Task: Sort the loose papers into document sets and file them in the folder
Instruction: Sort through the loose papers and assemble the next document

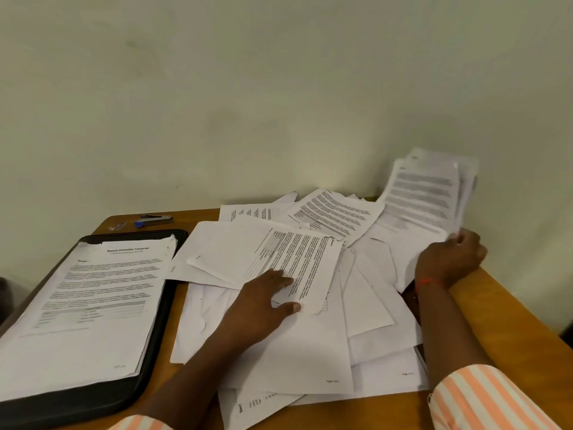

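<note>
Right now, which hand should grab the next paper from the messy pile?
Probably the left hand. It rests flat on a printed sheet atop the pile, holding nothing. The right hand is busy gripping a raised bundle of papers.

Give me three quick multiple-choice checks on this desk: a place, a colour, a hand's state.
1. The black folder lies: A) left of the loose paper pile; B) right of it; C) on top of it.
2. The right sleeve is striped: A) blue and white; B) orange and white; C) green and black.
3. The right hand: A) lies flat on the pile; B) hangs empty; C) grips a raised fan of sheets.
Answers: 1 A, the pile spreads to its right; 2 B, orange stripes show at the cuff; 3 C, fingers curl round the sheets' lower edge.
</note>
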